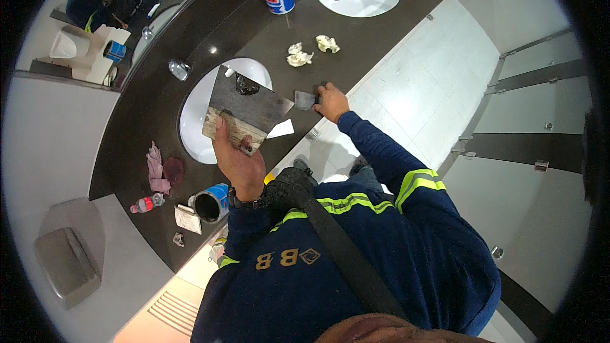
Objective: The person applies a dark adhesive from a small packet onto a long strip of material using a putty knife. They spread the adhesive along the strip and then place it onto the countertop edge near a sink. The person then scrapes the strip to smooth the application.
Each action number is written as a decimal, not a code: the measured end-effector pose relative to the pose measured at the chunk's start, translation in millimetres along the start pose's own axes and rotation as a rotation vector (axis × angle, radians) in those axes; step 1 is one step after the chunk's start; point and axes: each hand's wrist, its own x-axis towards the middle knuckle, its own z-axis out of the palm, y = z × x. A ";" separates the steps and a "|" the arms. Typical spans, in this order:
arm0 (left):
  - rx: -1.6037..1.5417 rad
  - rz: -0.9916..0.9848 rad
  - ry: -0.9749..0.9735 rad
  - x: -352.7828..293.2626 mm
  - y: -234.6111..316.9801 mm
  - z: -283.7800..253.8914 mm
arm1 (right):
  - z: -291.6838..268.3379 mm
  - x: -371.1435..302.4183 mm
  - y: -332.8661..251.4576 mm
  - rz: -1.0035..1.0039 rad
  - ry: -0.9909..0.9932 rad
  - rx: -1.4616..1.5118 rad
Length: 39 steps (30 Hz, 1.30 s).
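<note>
Clutching a wood-edged dark plate (254, 105), the left hand (240, 161) held it above a white basin (194, 114); farther out, the right hand (333, 103) clasped a grey scraper (305, 100). Too steep a tilt risked spilling the plate's black lump (246, 86).

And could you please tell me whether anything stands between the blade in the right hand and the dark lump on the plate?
Nothing visible does: the way from the blade in the right hand to the dark lump crosses a bare part of the plate. The white piece sits off to the near side.
</note>
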 end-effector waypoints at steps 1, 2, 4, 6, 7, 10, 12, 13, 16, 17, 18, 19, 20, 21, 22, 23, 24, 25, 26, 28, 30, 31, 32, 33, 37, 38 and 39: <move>0.070 0.053 -0.027 -6.2 -6.3 16.9 | -3.7 0.2 13.1 -0.006 -0.033 0.075; 0.144 0.112 -0.045 -12.0 -10.3 31.6 | -7.5 2.4 24.4 -0.020 -0.063 0.155; 0.389 0.267 -0.093 -24.0 -33.2 64.0 | -26.6 -3.6 65.4 -0.116 0.023 0.290; 0.467 0.361 -0.100 -36.1 -45.7 94.1 | -60.1 -19.6 99.2 0.032 -0.086 0.591; 0.545 0.414 -0.106 -44.2 -51.4 112.7 | -86.4 -30.1 116.3 0.105 -0.147 0.737; 0.502 0.352 -0.130 -67.4 -62.2 178.9 | -196.4 -80.5 160.6 0.175 -0.035 1.201; 0.102 -0.021 -0.128 -110.8 -49.3 261.6 | -270.2 -112.5 196.5 0.127 0.048 1.267; 0.087 -0.012 -0.169 -119.4 -59.7 284.6 | -304.1 -126.0 208.7 0.095 0.101 1.260; 0.095 0.037 -0.399 -142.2 -93.3 343.8 | -382.3 -166.0 242.3 0.036 0.205 1.251; 0.109 0.043 -0.460 -149.0 -101.0 359.9 | -402.2 -175.7 247.8 0.015 0.233 1.256; 0.118 0.046 -0.522 -155.3 -111.0 376.5 | -420.0 -183.7 250.6 0.038 0.255 1.202; 0.126 0.087 -0.568 -161.4 -119.5 394.3 | -435.2 -189.2 250.2 0.078 0.303 1.198; 0.125 0.119 -0.617 -168.2 -131.0 413.0 | -441.8 -193.1 258.6 0.107 0.343 1.199; 0.128 0.163 -0.664 -174.6 -137.0 431.9 | -449.4 -194.0 266.6 0.128 0.379 1.209; 0.174 0.193 -0.685 -178.7 -144.8 444.3 | -455.6 -191.2 276.0 0.139 0.410 1.193; 0.186 0.227 -0.723 -183.1 -153.6 459.6 | -460.9 -188.1 287.3 0.155 0.435 1.173; 0.196 0.261 -0.761 -186.5 -161.8 473.6 | -466.4 -184.4 298.3 0.172 0.457 1.153; 0.174 0.306 -0.821 -189.1 -169.0 489.8 | -472.5 -180.2 308.7 0.180 0.480 1.162; 0.147 0.352 -0.881 -191.3 -174.8 507.5 | -479.9 -175.6 318.7 0.187 0.505 1.170; 0.148 0.497 -1.045 -190.4 -184.4 548.7 | -489.4 -166.7 346.8 0.200 0.576 1.159; 0.136 0.670 -1.188 -182.1 -196.1 588.4 | -510.3 -156.5 365.3 0.233 0.612 1.186; 0.127 0.770 -1.249 -174.8 -204.6 608.1 | -521.5 -150.2 374.9 0.249 0.629 1.198; 0.118 0.834 -1.285 -167.6 -209.2 628.1 | -530.9 -143.1 385.5 0.254 0.646 1.197; 0.107 0.899 -1.319 -160.3 -213.6 648.5 | -540.0 -136.4 397.5 0.258 0.662 1.194; 0.148 1.108 -1.571 -129.1 -239.3 730.7 | -576.0 -101.7 450.2 0.246 0.775 1.231; 0.142 1.022 -1.575 -123.6 -248.4 748.6 | -586.7 -91.4 464.0 0.235 0.788 1.190; 0.137 0.937 -1.578 -118.9 -259.1 764.4 | -595.4 -80.3 475.1 0.245 0.842 1.122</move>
